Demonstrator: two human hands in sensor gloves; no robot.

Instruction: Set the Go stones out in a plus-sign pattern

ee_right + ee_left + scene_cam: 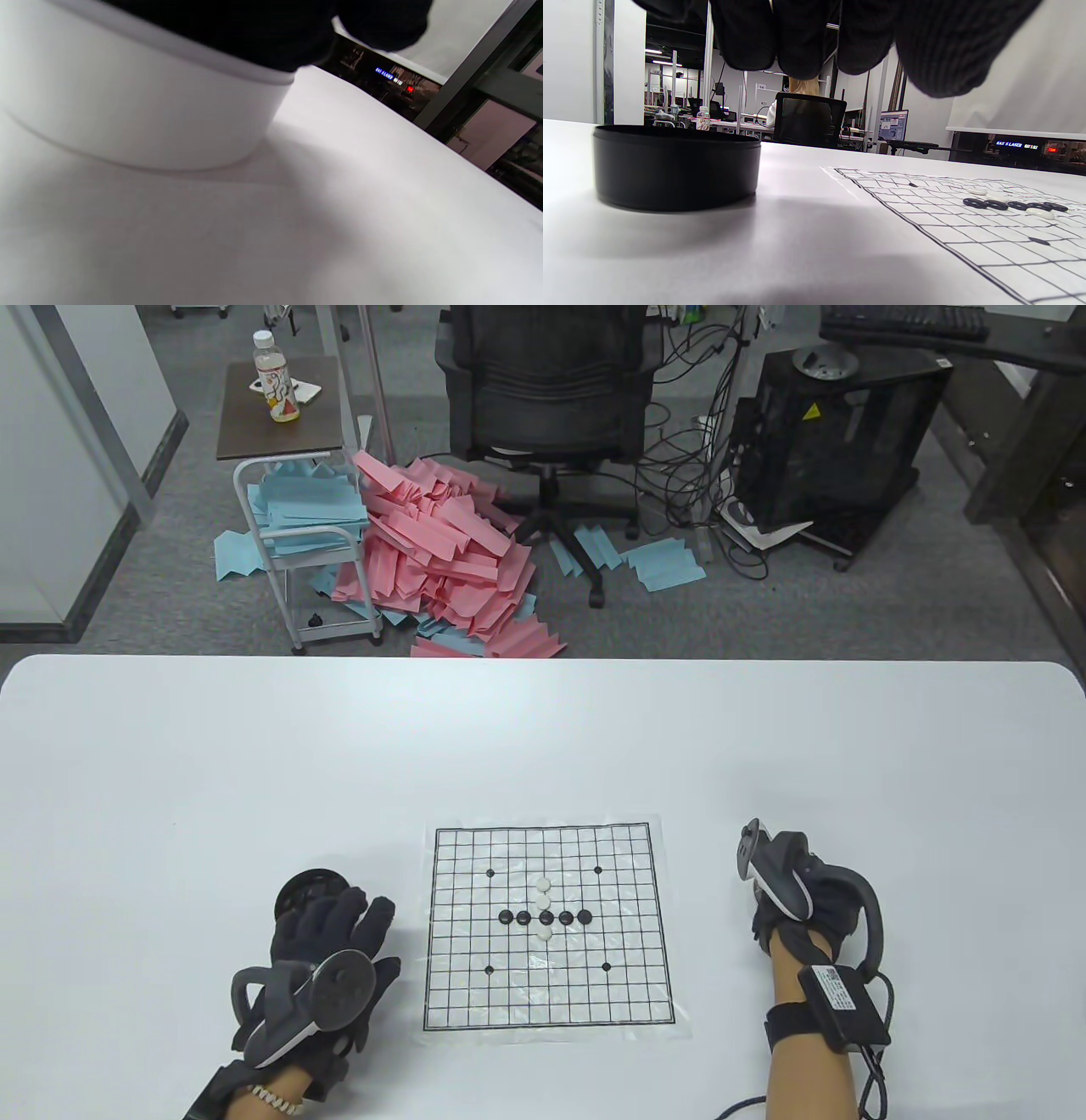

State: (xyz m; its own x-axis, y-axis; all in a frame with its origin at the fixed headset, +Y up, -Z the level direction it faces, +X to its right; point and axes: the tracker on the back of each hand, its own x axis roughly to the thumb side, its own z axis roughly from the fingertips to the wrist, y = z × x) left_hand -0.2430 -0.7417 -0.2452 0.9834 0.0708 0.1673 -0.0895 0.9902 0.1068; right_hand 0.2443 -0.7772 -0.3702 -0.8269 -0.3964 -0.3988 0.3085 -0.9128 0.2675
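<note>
Plus half-built on white gridded paper Go board (551, 929), mid-counter: black stones (545, 916) row laid, white stones (543, 909) column lacks lower stone | left hand (327, 963) fingers spread, empty, beside black round bowl (676, 167) | right hand (802, 912) over white round bowl (135, 106), grip unclear

L hand (327, 963): black knit sensor glove, dark grey disc-faced tracker w/ loop strapped on back; pale beaded bracelet at wrist, bare skin below. R hand (806, 899): same black glove, grey-black controller-shaped tracker w/ ring. Black strap on R forearm carries small black box, white label; black cable loops off it.
</note>
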